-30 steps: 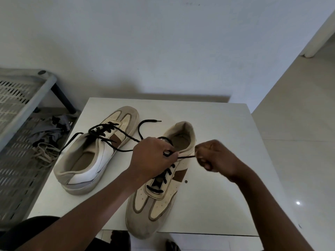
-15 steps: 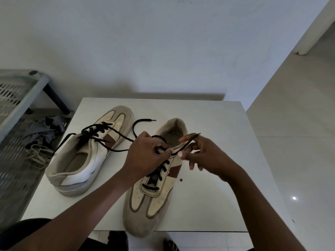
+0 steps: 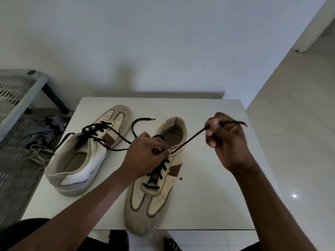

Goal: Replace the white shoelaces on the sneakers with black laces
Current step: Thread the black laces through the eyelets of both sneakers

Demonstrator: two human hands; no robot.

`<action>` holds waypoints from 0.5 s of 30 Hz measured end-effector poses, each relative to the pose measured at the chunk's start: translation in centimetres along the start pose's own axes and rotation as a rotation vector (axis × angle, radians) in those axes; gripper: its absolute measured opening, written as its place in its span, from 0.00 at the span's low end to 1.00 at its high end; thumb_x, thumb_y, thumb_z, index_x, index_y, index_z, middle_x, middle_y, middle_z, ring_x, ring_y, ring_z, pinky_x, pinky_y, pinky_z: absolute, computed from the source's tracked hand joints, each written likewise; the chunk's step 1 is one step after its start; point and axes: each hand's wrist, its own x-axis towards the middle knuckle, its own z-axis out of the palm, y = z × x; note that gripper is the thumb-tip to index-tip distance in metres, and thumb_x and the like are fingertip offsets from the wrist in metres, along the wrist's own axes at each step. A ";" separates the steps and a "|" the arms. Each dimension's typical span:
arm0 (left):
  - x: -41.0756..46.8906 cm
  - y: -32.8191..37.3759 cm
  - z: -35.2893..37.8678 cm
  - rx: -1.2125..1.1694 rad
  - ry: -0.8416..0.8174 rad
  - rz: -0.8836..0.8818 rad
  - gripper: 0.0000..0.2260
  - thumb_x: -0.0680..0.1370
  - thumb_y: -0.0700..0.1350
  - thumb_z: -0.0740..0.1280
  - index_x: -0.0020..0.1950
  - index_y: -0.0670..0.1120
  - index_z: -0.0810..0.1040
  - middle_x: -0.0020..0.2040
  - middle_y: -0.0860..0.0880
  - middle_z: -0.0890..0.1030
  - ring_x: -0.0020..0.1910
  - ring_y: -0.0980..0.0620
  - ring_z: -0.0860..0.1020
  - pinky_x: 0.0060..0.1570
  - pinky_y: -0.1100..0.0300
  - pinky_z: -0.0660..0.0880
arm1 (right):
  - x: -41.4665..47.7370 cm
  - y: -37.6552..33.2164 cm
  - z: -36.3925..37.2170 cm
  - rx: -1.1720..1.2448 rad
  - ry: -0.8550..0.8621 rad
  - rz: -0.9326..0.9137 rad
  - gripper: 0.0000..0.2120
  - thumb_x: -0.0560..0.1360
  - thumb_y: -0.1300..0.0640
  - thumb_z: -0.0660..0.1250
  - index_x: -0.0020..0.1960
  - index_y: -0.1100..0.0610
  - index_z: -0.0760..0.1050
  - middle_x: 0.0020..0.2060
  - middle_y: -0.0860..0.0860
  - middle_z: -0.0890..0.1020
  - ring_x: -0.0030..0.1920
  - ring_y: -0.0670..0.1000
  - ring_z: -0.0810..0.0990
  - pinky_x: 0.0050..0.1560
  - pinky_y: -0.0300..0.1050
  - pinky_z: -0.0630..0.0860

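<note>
Off the table's left edge, a slatted rack (image 3: pixel 20 91) was cut off by the frame. Below it lay a heap of grey cloth and pale old laces (image 3: pixel 37 155), too dim to sort apart. The left sneaker (image 3: pixel 85 160) lay toward the back-left corner of the table (image 3: pixel 208 205), toe to the far edge. The left sneaker's lace (image 3: pixel 97 131) was black, and its loose ends trailed over the side. The left hand (image 3: pixel 145 153) hid the top eyelets of the right sneaker (image 3: pixel 154 200), whose toe reached the near edge. Its curled fingers pinched the black lace (image 3: pixel 188 142) where it left the shoe. The lace ran taut up to the right hand (image 3: pixel 228 142), raised over the table's right side. That hand's blurred fingers gripped it, and the tip stuck out beyond them. Half a second earlier both hands had been close together over the shoe's opening. Since then the right hand had drawn away rightward and upward, pulling the lace straight.
</note>
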 end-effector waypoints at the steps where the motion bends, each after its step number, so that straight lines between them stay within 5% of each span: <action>1: 0.1 0.1 0.0 -0.007 0.001 0.007 0.09 0.73 0.52 0.71 0.52 0.53 0.85 0.48 0.59 0.83 0.45 0.62 0.69 0.41 0.62 0.68 | 0.0 0.0 0.1 0.115 0.103 0.015 0.08 0.76 0.62 0.64 0.38 0.55 0.75 0.29 0.51 0.75 0.24 0.48 0.68 0.27 0.37 0.65; 4: 0.1 0.3 0.2 0.014 0.044 0.025 0.09 0.74 0.52 0.72 0.52 0.52 0.85 0.45 0.62 0.81 0.44 0.61 0.68 0.39 0.62 0.67 | 0.0 1.3 1.3 0.115 0.306 0.248 0.03 0.78 0.59 0.64 0.46 0.57 0.74 0.32 0.51 0.77 0.26 0.46 0.70 0.27 0.37 0.65; 8: 0.0 0.3 0.4 0.076 0.102 0.128 0.16 0.72 0.58 0.64 0.50 0.51 0.85 0.48 0.62 0.81 0.44 0.56 0.66 0.41 0.56 0.70 | -0.5 2.3 1.4 -0.763 -0.026 0.555 0.16 0.75 0.45 0.68 0.56 0.54 0.72 0.39 0.51 0.84 0.27 0.44 0.76 0.27 0.36 0.69; 15: 0.0 0.3 0.9 0.137 0.136 0.197 0.13 0.71 0.55 0.63 0.46 0.53 0.84 0.58 0.58 0.80 0.60 0.49 0.68 0.51 0.52 0.65 | -0.8 3.0 2.4 -0.951 -0.130 0.313 0.12 0.72 0.50 0.73 0.49 0.57 0.78 0.39 0.46 0.83 0.24 0.44 0.77 0.34 0.41 0.78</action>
